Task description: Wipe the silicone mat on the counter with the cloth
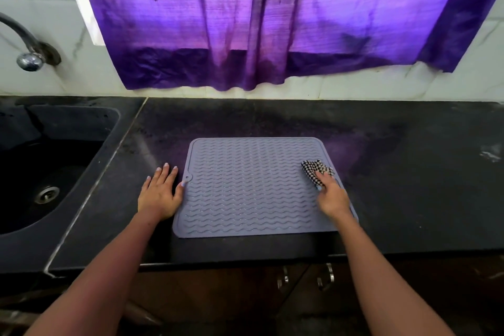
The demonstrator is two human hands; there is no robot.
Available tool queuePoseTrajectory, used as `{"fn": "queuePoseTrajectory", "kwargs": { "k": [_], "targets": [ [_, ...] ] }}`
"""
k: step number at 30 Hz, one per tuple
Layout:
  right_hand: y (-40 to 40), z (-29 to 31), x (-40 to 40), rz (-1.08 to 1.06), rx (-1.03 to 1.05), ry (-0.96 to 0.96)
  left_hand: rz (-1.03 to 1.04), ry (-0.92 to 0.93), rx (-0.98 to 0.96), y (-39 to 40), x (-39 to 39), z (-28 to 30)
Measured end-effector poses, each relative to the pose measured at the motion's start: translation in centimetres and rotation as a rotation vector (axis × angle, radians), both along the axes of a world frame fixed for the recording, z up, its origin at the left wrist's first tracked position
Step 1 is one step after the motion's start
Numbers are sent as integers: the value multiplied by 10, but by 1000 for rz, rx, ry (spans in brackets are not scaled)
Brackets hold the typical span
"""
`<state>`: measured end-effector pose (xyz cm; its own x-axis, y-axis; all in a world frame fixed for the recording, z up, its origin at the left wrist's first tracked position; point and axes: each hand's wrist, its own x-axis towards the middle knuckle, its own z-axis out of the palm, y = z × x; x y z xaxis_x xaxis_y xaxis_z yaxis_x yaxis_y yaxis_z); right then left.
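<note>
While left hand (160,194) is lying flat on counter (409,172), thumb touching silicone mat (251,188) edge, right hand (331,195) is gripping bunched checkered cloth (316,168) at mat's right side. Advice: keeping mat pinned, sweeping along ridges, overlapping passes leftward.

Right hand (333,196) covering near part of cloth (316,168) and strip of mat (253,185) right edge. Tap (26,43) spout running off left edge. Curtain (272,22) top cropped.
</note>
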<state>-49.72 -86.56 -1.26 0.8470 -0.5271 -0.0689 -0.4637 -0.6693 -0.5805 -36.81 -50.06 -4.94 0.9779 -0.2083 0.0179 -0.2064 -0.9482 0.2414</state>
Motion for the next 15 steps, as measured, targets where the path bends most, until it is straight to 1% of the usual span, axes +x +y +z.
{"fn": "queuePoseTrajectory", "kwargs": {
  "k": [3, 4, 5, 7, 9, 11, 12, 13, 15],
  "targets": [
    [-14, 31, 8, -163, 358, -28, -45, 90, 51, 5, 7, 7],
    [-16, 36, 9, -195, 392, -55, -57, 104, 50, 5, 6, 8],
    [-13, 39, 9, -201, 351, -55, -65, 100, 43, 6, 5, 7],
    [2, 42, 9, -167, 149, -71, -58, 53, 30, 6, 0, 3],
    [23, 33, 8, -28, -25, -94, -38, -3, 24, 5, -5, -2],
    [41, 13, 8, 118, -146, -16, -33, -14, 21, 5, -6, -3],
    [49, 1, 7, 150, -200, 42, -29, -20, 6, 5, -6, -3],
    [53, -8, 5, 160, -256, 82, -23, -36, -11, 6, -5, -4],
    [56, -19, 3, 146, -314, 97, -16, -68, -35, 6, -6, -5]
  ]
}}
